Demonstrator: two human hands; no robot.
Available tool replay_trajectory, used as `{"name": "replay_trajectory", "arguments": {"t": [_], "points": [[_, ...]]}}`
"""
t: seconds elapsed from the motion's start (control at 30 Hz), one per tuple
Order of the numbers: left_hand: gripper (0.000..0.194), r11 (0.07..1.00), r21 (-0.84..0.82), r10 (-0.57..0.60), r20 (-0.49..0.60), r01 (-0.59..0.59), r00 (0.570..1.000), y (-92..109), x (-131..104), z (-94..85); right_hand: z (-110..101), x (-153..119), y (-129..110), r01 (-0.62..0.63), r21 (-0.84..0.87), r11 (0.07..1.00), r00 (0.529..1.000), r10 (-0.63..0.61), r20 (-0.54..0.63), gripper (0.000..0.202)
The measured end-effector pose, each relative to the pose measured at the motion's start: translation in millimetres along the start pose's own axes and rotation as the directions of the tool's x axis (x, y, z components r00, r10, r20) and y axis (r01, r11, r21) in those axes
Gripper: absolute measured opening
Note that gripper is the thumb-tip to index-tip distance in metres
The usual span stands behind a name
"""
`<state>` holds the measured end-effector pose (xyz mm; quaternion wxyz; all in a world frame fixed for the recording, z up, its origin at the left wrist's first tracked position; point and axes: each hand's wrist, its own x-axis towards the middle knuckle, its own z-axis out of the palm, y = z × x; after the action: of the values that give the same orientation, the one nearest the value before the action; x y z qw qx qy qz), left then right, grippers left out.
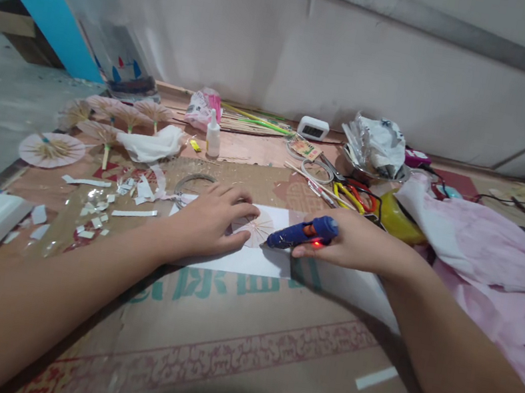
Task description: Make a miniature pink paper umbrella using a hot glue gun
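My right hand (336,237) is wrapped round a blue hot glue gun (304,231), whose red light glows. The nozzle points left, at the edge of a small round pleated paper disc (260,226) with thin ribs fanning from its middle. Under the disc is a white sheet of paper (274,270). My left hand (218,219) lies over the left part of the disc and sheet, its fingers spread and thumb apart from the index finger. That hand hides part of the disc. I cannot tell whether the nozzle touches the paper.
Several small paper umbrellas (52,150) stand at the back left, near paper scraps (96,215). Behind my hands are a glue bottle (213,135), a roll of tape (196,183), orange-handled scissors (364,197) and a bowl of plastic bags (376,152). Pink cloth (484,235) lies right.
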<state>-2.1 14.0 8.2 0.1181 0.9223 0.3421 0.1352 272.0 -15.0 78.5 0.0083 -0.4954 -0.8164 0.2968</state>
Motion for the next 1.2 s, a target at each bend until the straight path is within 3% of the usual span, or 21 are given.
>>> {"name": "replay_trajectory", "arguments": {"t": [0.33,0.47,0.53,0.6,0.67,0.7,0.73,0.87,1.0,1.13,1.2], "points": [[0.039,1.0,0.003,0.01,-0.005,-0.01,1.0,-1,-1,0.5,1,-3,-1,-0.009,-0.056,0.998,0.999,0.007,-0.042,0.042],[0.04,1.0,0.016,0.012,-0.002,-0.012,1.0,-1,-1,0.6,-3,-4,4,-0.013,0.023,1.0,1.0,0.014,-0.02,0.045],[0.039,1.0,0.015,0.006,-0.004,-0.006,1.0,-1,0,0.1,-4,-2,7,-0.023,0.115,0.993,0.996,0.032,-0.078,0.048],[0.038,1.0,0.009,0.009,-0.001,-0.009,1.0,0,0,-0.7,-2,4,12,-0.016,0.258,0.966,0.956,0.09,-0.28,0.055],[0.037,1.0,0.008,0.016,0.006,-0.016,1.0,0,0,-1.4,5,13,20,0.048,0.431,0.901,0.832,0.202,-0.516,0.063],[0.037,1.0,0.01,0.016,0.01,-0.016,1.0,0,0,-1.6,9,19,24,0.091,0.515,0.852,0.77,0.267,-0.579,0.067],[0.038,1.0,0.014,0.012,0.011,-0.013,1.0,0,0,-1.7,14,24,28,0.111,0.581,0.806,0.744,0.32,-0.587,0.072],[0.038,1.0,0.03,-0.002,-0.017,0.002,1.0,1,-1,0.1,27,43,41,0.028,0.646,0.763,0.745,0.415,-0.523,0.081],[0.032,0.998,0.066,0.019,-0.041,-0.016,0.999,4,-1,-0.3,25,60,44,-0.024,0.695,0.719,0.718,0.496,-0.488,0.074],[0.033,1.0,-0.009,0.015,-0.032,-0.015,0.999,-4,3,-17.7,17,86,39,-0.07,0.667,0.742,0.759,0.474,-0.447,0.055],[0.031,1.0,-0.021,-0.015,-0.112,0.013,0.994,-15,5,-33.7,14,98,37,-0.072,0.62,0.781,0.785,0.428,-0.448,0.049]]}}
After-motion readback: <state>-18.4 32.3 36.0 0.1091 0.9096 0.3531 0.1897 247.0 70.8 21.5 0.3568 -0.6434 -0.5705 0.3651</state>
